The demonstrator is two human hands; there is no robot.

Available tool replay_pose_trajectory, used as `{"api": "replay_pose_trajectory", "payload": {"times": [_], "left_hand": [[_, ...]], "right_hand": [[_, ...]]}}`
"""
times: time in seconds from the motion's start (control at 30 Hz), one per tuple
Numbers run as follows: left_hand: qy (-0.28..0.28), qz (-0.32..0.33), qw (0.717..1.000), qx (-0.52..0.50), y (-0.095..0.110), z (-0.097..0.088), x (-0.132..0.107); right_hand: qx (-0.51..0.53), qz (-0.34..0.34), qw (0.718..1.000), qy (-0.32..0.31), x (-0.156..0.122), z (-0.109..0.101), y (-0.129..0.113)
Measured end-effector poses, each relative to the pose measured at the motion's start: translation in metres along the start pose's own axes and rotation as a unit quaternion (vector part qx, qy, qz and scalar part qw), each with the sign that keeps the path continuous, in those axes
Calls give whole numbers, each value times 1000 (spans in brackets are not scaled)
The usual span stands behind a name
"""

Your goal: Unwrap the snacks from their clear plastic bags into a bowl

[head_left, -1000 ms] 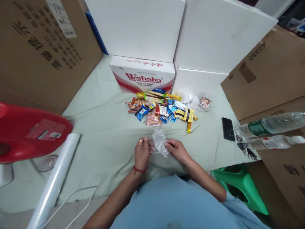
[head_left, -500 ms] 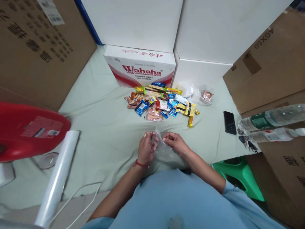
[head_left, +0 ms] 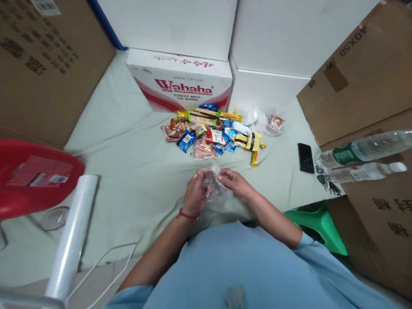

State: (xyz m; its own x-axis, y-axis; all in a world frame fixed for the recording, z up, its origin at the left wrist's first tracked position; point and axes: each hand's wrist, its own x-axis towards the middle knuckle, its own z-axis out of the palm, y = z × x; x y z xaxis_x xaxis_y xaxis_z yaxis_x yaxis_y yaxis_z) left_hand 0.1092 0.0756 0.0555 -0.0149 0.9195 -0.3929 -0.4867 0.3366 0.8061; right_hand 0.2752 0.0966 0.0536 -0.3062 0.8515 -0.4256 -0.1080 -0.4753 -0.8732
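Observation:
My left hand [head_left: 194, 195] and my right hand [head_left: 236, 184] meet over the pale green cloth [head_left: 135, 171], both pinching a crumpled clear plastic bag [head_left: 215, 182] between them. The left wrist wears a red string. The bag hangs partly over my left fingers, and I cannot make out anything inside it. Just beyond my hands lies a heap of small colourful snack packets [head_left: 212, 133], with a yellow bar [head_left: 253, 158] lying loose at its right edge.
A Wahaha carton [head_left: 180, 83] and white boxes [head_left: 283, 38] stand behind the heap. Brown cartons flank both sides. A phone [head_left: 305, 157], keys [head_left: 325, 183] and two water bottles [head_left: 363, 154] lie right. A red stool [head_left: 32, 176], film roll [head_left: 72, 236] and green stool [head_left: 318, 225] are close.
Both hands have kept working the plastic bag, which was bunched upright between them and now drapes over the left fingers. The view has tilted down a little.

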Motion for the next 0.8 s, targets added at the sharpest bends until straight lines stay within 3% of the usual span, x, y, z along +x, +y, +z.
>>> {"api": "replay_pose_trajectory", "payload": {"times": [0.1, 0.3, 0.5, 0.63, 0.8], "left_hand": [[16, 0, 1000, 0, 1, -3, 1], [60, 11, 998, -1, 5, -16, 7], [-12, -21, 999, 41, -3, -13, 0], [-20, -18, 996, 81, -4, -13, -4], [-7, -6, 995, 103, -3, -20, -5]], "right_hand": [[19, 1, 1000, 23, 5, -3, -3], [44, 27, 998, 43, -5, -33, -10], [70, 35, 997, 27, -3, -16, -6], [-2, -19, 999, 44, 5, -8, -5], [-107, -40, 991, 65, 2, -21, -4]]}}
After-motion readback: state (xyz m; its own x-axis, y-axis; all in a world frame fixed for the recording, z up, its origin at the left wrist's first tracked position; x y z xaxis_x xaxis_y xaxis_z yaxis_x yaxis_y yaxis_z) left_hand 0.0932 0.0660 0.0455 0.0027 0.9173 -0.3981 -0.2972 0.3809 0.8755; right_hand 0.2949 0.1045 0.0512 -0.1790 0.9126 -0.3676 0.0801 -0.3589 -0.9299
